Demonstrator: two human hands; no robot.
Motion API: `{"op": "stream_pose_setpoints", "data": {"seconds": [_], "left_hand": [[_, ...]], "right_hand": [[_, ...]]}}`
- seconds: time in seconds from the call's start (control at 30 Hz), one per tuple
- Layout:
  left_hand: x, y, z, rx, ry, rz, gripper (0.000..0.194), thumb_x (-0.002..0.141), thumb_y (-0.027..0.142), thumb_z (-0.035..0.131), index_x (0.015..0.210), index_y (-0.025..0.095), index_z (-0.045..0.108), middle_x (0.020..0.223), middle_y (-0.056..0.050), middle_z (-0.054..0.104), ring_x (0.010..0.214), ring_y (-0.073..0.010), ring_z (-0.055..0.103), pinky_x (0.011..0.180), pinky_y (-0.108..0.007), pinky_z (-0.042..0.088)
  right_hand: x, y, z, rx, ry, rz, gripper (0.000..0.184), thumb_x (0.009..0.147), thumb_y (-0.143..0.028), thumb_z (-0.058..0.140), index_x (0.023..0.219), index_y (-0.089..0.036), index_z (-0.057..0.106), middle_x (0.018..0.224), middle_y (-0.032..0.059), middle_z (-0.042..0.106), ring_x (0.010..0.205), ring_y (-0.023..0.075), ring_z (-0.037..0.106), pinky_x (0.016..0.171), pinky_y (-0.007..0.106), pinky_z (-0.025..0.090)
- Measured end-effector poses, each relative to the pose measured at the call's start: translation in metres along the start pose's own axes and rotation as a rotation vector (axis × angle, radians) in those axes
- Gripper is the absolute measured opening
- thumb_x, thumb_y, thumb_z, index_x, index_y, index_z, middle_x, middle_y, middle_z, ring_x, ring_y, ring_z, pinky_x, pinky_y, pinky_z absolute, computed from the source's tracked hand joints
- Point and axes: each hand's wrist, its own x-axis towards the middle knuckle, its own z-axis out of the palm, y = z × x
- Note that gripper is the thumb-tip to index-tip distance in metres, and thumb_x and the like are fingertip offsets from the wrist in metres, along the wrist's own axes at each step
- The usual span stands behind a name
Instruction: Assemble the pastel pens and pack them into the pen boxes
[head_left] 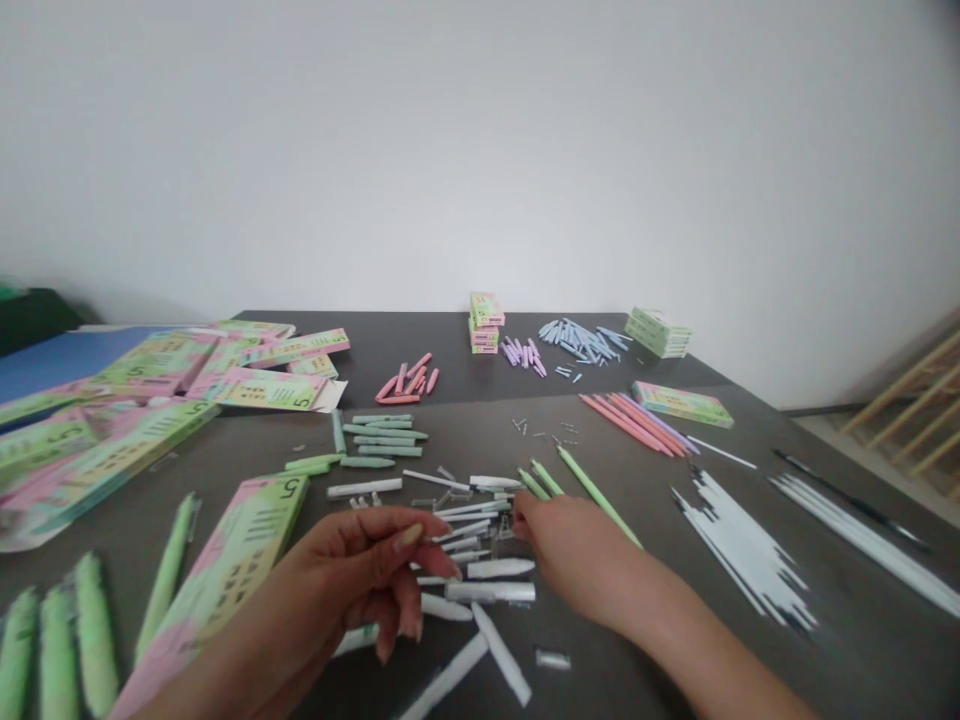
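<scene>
Over the front middle of the table, my left hand [367,570] pinches thumb against forefinger; a thin bit seems to be at the tips, too small to name. My right hand [577,550] reaches down at the right side of the small white pen parts [472,515], its fingertips closed and partly hidden behind the hand. White pen barrels [501,568] and clear caps lie below and between both hands. Light green pens [596,495] lie just beyond my right hand, one of them passing close by it.
A pink-and-green box [247,530] and green barrels [94,630] lie left; flat boxes [157,360] pile behind. Grey-green [382,437], red [409,380], purple [525,353] and blue [581,340] pieces lie farther back. White refills [742,550] spread at right.
</scene>
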Motion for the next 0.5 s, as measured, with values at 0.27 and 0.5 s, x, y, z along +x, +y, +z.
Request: {"op": "stream_pose_setpoints", "data": {"seconds": [0.27,0.5], "left_hand": [[0.0,-0.004,0.001,0.114,-0.014,0.078,0.031,0.075,0.042,0.072,0.09,0.02,0.056,0.082,-0.003,0.071,0.044,-0.0088,0.057,0.037,-0.017,0.042],[0.001,-0.008,0.001,0.175,0.009,0.152,0.035,0.075,0.048,0.071,0.088,0.021,0.052,0.098,-0.005,0.072,0.042,-0.0078,0.057,0.037,-0.018,0.041]], "right_hand": [[0.004,0.004,0.005,0.014,-0.035,-0.02,0.019,0.086,-0.009,0.049,0.096,-0.016,0.063,0.089,0.0138,0.073,0.082,0.029,0.07,0.058,0.029,0.038],[-0.005,0.012,0.0,0.149,0.03,-0.015,0.021,0.08,-0.008,0.055,0.098,-0.017,0.061,0.085,0.0101,0.071,0.077,0.0237,0.068,0.057,0.027,0.034]]}}
